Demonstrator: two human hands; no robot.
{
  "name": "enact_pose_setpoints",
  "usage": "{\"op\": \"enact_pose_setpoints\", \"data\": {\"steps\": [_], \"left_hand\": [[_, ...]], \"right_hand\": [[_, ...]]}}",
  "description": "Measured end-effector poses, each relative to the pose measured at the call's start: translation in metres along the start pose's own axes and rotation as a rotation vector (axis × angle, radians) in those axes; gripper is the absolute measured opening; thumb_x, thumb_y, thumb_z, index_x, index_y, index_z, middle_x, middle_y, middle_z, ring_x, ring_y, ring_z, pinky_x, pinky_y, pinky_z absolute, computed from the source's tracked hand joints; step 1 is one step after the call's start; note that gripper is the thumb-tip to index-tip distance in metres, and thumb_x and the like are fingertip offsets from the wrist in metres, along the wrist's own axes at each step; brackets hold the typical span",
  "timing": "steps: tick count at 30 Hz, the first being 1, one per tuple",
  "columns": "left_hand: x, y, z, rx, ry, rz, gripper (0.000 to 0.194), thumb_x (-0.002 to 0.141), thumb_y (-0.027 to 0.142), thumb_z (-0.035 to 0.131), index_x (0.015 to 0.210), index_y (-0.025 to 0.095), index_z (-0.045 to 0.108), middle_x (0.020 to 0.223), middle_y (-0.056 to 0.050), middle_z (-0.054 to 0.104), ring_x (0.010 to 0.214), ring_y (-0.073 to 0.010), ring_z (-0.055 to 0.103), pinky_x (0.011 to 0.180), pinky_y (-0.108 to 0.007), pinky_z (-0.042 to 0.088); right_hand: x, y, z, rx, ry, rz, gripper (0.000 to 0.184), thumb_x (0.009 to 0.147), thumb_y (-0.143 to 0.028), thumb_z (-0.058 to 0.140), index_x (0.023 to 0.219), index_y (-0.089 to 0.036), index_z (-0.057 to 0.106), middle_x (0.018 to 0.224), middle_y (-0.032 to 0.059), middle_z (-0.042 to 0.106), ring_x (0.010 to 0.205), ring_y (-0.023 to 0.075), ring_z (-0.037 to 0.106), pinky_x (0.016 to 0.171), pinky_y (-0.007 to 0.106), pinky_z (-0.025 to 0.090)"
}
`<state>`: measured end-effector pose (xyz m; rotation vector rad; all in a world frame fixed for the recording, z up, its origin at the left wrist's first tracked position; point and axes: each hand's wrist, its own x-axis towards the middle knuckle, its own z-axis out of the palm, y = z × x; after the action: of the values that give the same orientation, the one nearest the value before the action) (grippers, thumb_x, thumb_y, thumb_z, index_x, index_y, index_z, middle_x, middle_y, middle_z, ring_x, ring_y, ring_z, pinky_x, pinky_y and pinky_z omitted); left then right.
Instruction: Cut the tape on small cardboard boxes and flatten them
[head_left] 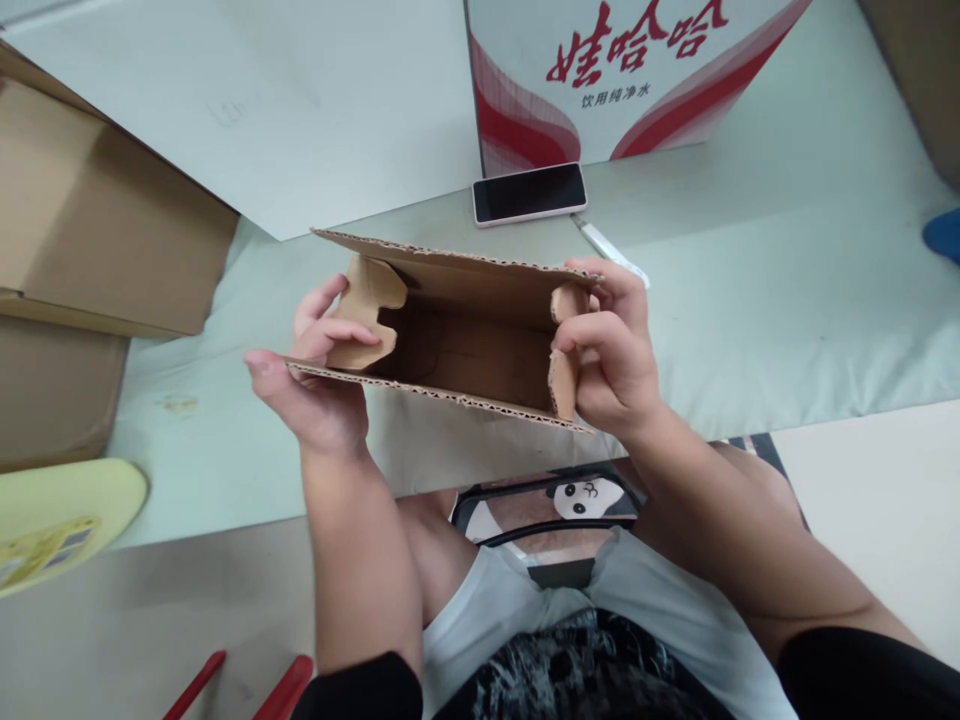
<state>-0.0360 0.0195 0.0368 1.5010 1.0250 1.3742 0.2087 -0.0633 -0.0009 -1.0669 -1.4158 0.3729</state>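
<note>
A small brown cardboard box (480, 350) is held up in front of me, its top open toward the camera. The inside looks bare, with its far corners in shadow. My left hand (322, 370) grips the left end, fingers over the notched end flap and thumb outside the near edge. At the right end my right hand (611, 345) is closed around the box, its fingers pressing on the short right flap. Both long side flaps stand up with rough corrugated edges. Beyond the box a phone (529, 194) and a white box cutter (611, 252) lie on the table.
A large white carton (262, 110) and a red-and-white water carton (637, 90) stand at the back of the pale green table cover (750, 300). Brown boxes (112, 230) are stacked at left, near a yellow-green container (67, 520). Something blue (943, 238) shows at the right edge.
</note>
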Motion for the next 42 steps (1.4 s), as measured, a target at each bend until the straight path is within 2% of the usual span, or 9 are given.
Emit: {"op": "enact_pose_setpoints", "data": {"steps": [7,13,16,20,24,28,31,36,42], "left_hand": [[0.000,0.002,0.007,-0.028,0.064,-0.004,0.088,0.072,0.098,0.028,0.056,0.023,0.071,0.124,-0.010,0.066,0.122,-0.0384,0.059,0.113,-0.060,0.037],[0.000,-0.002,0.004,-0.027,0.090,-0.001,0.092,0.072,0.098,0.020,0.058,0.026,0.075,0.119,-0.009,0.069,0.125,-0.0368,0.058,0.119,-0.056,0.034],[-0.001,-0.005,0.001,-0.138,0.065,-0.061,0.092,0.076,0.095,0.018,0.060,0.025,0.076,0.120,-0.008,0.067,0.122,-0.0346,0.058,0.114,-0.052,0.041],[-0.002,-0.005,0.001,-0.229,0.074,-0.139,0.060,0.077,0.079,0.055,0.069,0.024,0.076,0.108,-0.008,0.061,0.107,-0.0288,0.059,0.104,-0.050,0.048],[-0.002,-0.002,-0.001,-0.068,0.055,-0.139,0.031,0.052,0.045,0.090,0.066,0.023,0.073,0.113,-0.007,0.056,0.117,-0.0306,0.055,0.101,-0.048,0.050],[-0.002,0.005,-0.020,0.093,-0.198,-0.086,0.023,0.064,0.038,0.085,0.057,0.026,0.067,0.131,-0.003,0.053,0.114,-0.0329,0.058,0.101,-0.058,0.049],[0.001,0.010,-0.031,0.220,-0.333,-0.051,0.012,0.069,0.041,0.079,0.064,0.031,0.075,0.119,-0.008,0.054,0.126,-0.0380,0.048,0.112,-0.062,0.041],[0.007,0.010,-0.027,0.255,-0.289,-0.191,0.026,0.072,0.054,0.071,0.077,0.033,0.083,0.090,-0.009,0.041,0.100,-0.0308,0.049,0.118,-0.056,0.036],[0.006,-0.004,-0.025,0.245,-0.253,-0.215,0.035,0.078,0.057,0.064,0.081,0.028,0.082,0.100,-0.010,0.038,0.113,-0.0311,0.046,0.126,-0.046,0.027]], "right_hand": [[-0.002,0.000,-0.002,0.055,0.042,-0.022,0.015,0.086,-0.043,0.070,0.088,-0.031,0.061,0.140,0.0022,0.051,0.127,0.0292,0.056,0.108,0.057,0.049],[0.008,-0.011,-0.023,0.147,-0.145,0.032,0.027,0.093,-0.052,0.053,0.089,-0.028,0.063,0.141,0.0050,0.052,0.129,0.0306,0.054,0.110,0.059,0.045],[0.012,-0.014,-0.032,0.148,-0.172,0.009,0.031,0.094,-0.054,0.049,0.090,-0.027,0.062,0.140,0.0063,0.052,0.126,0.0301,0.055,0.110,0.058,0.045],[0.012,-0.014,-0.034,0.143,-0.136,-0.018,0.026,0.092,-0.049,0.055,0.085,-0.024,0.058,0.135,0.0080,0.051,0.106,0.0252,0.060,0.098,0.053,0.051],[0.011,-0.013,-0.032,0.128,-0.168,-0.011,0.029,0.091,-0.050,0.056,0.082,-0.022,0.057,0.134,0.0095,0.048,0.092,0.0206,0.060,0.091,0.050,0.052],[0.011,-0.013,-0.029,0.144,-0.164,-0.044,0.032,0.090,-0.054,0.054,0.084,-0.023,0.055,0.135,0.0093,0.047,0.086,0.0185,0.056,0.086,0.050,0.053],[0.010,-0.010,-0.026,0.176,-0.162,-0.086,0.035,0.090,-0.059,0.050,0.087,-0.025,0.053,0.134,0.0080,0.046,0.080,0.0174,0.053,0.083,0.050,0.055],[0.008,-0.009,-0.023,0.202,-0.162,-0.088,0.039,0.089,-0.065,0.049,0.087,-0.026,0.053,0.134,0.0071,0.044,0.079,0.0179,0.050,0.076,0.049,0.055],[0.007,-0.014,-0.021,0.291,-0.206,-0.044,0.030,0.092,-0.054,0.049,0.091,-0.025,0.055,0.139,0.0093,0.037,0.083,0.0181,0.052,0.060,0.039,0.051]]}}
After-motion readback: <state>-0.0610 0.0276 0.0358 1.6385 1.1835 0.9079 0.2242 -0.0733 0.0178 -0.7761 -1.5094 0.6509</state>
